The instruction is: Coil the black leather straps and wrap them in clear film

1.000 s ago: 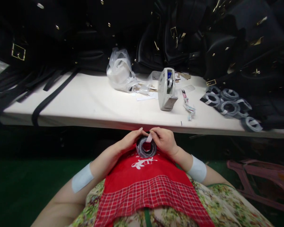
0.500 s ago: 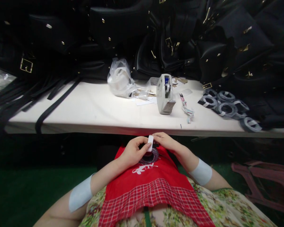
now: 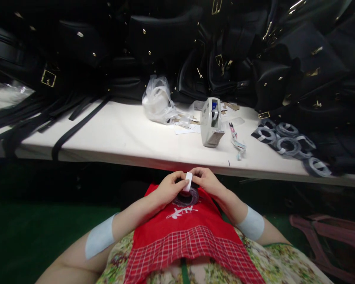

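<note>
In front of my red apron I hold a coil of dark strap (image 3: 185, 198), with a small white card (image 3: 188, 182) standing against its far side. My left hand (image 3: 171, 188) is closed, its thumb pressing the card's lower part. My right hand (image 3: 207, 182) is closed too, its fingertips pinched at the card's right edge where it meets the coil. Exactly what the right fingers grip is partly hidden.
A grey tape dispenser (image 3: 212, 124) stands on the white table (image 3: 121, 134), between a plastic-bagged white roll (image 3: 157, 100) and pink-handled nippers (image 3: 233, 136). Several banded coils (image 3: 287, 146) lie right. Black straps (image 3: 77, 128) hang over the edge; black bags (image 3: 165, 39) fill the back.
My right fingers have shifted slightly and curled more at the card. The dark piece showing beside them is no longer visible. The camera view has turned slightly, so the table appears tilted.
</note>
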Motion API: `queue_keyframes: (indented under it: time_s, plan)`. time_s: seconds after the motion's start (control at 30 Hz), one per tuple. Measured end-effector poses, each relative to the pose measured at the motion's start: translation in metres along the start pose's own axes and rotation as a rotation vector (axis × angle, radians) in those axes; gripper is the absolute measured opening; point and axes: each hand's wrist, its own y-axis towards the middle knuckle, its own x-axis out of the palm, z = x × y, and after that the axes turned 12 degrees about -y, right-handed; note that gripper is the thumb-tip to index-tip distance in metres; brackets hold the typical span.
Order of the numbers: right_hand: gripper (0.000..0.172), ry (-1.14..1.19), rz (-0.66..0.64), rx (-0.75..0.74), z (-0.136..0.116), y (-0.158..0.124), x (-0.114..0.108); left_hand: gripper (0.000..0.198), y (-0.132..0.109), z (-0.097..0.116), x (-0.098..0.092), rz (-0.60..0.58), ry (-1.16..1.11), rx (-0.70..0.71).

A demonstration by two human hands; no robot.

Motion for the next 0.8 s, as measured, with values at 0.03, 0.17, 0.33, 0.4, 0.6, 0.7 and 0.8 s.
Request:
queue_keyframes:
  time_s: [0.03,0.17,0.33,0.4,0.6,0.7,0.8]
  plan:
    - [0.020,0.002,-0.007,0.006,-0.001,-0.001,-0.001,0.025,-0.001,0.000,0.001,0.007,-0.014,0.005]
    - [0.023,0.024,-0.016,0.033,-0.005,-0.004,-0.005,0.014,-0.002,-0.003,0.006,0.021,0.047,0.082]
    - [0.023,0.021,-0.029,0.052,-0.007,-0.008,-0.010,0.023,0.004,-0.012,0.007,0.100,0.051,0.132]
    - [0.022,0.008,-0.046,0.048,-0.008,-0.009,-0.013,0.030,0.006,-0.014,0.007,0.119,-0.013,0.095]
    - [0.028,-0.024,-0.282,0.003,-0.013,-0.004,-0.027,0.035,0.006,-0.015,0.011,0.011,-0.147,0.043]
    - [0.031,-0.051,-0.370,0.027,-0.014,-0.002,-0.030,0.034,0.006,-0.014,0.010,-0.083,-0.136,0.029]
    - [0.031,-0.082,-0.406,0.036,-0.015,-0.003,-0.033,0.032,0.008,-0.008,0.002,-0.213,0.020,0.024]
